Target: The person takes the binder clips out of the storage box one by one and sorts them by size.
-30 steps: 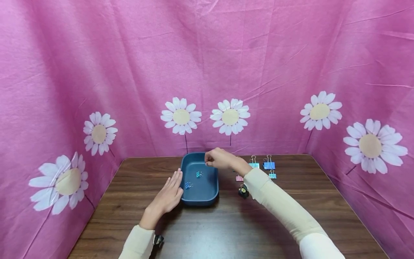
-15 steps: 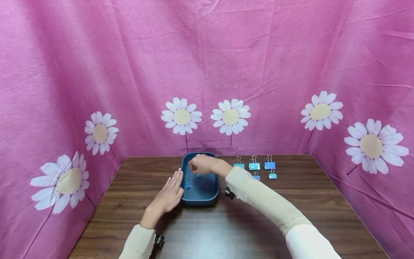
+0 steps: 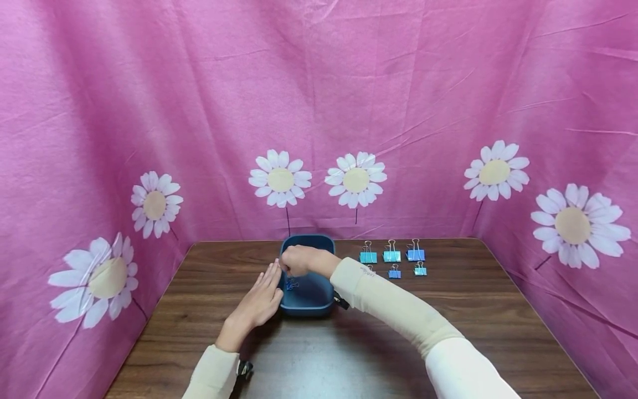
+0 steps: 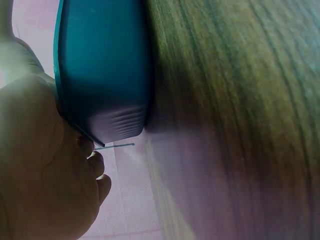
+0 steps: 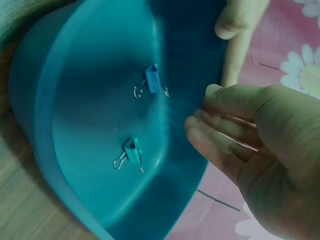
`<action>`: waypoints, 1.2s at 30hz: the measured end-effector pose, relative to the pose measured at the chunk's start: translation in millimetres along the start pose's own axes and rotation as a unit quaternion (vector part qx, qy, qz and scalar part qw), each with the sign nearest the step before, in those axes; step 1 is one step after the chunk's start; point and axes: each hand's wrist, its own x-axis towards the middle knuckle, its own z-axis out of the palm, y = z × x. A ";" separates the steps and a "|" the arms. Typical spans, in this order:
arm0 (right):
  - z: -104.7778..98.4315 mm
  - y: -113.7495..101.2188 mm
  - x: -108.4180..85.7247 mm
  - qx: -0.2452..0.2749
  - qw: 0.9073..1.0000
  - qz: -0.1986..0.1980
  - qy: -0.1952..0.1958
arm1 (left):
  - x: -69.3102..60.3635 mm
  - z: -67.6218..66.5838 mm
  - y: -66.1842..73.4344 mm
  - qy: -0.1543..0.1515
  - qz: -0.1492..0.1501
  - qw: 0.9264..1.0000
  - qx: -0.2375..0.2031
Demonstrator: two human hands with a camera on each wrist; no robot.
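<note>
In the head view a dark blue tray [image 3: 309,311] stands on the table. My left hand [image 3: 256,299] rests along its left rim with the fingers straight. My right hand [image 3: 301,260] reaches over the tray to the left rim, beside the left fingertips. In the right wrist view its bent fingers [image 5: 200,135] are spread a little apart by the tray wall, with nothing seen between them. A small blue binder clip [image 5: 152,80] and a small teal binder clip [image 5: 132,151] lie on the tray floor. In the head view the right hand hides the teal one.
Right of the tray, binder clips lie in two rows. The back row has a teal clip [image 3: 368,257], a light teal clip [image 3: 391,256] and a blue clip [image 3: 415,255]. Smaller blue [image 3: 394,274] and teal clips [image 3: 421,272] lie in front; the right sleeve [image 3: 351,280] partly covers another.
My right hand has moved left and slightly toward me, from the tray's right side to its left rim. My left hand and the tray have stayed in place.
</note>
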 end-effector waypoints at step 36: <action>34.4 8.9 1.0 -0.037 0.998 0.041 -0.039 | 0.8 0.2 -0.1 0.010 0.008 1.000 0.004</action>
